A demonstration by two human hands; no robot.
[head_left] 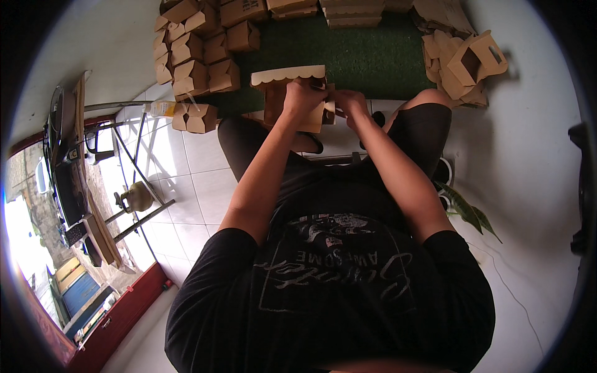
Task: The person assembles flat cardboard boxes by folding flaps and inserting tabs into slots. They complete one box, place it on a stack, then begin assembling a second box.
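A brown cardboard box [273,105] with a pale, scalloped-edged lid flap stands at the near edge of a green mat, between my knees. My left hand [303,98] reaches into its open side, fingers bent around the right-hand wall. On the outer side of that same wall, my right hand [350,104] has its fingers closed on a side flap. Both hands meet at this corner. The fingertips are partly hidden by the cardboard.
Folded small kraft boxes [189,78] are stacked at the far left of the green mat [379,59]. Scalloped trays [353,13] are piled at the back. Flat cardboard pieces and a handled box [476,59] lie at right. A yellowish bottle [163,109] stands by the left stack.
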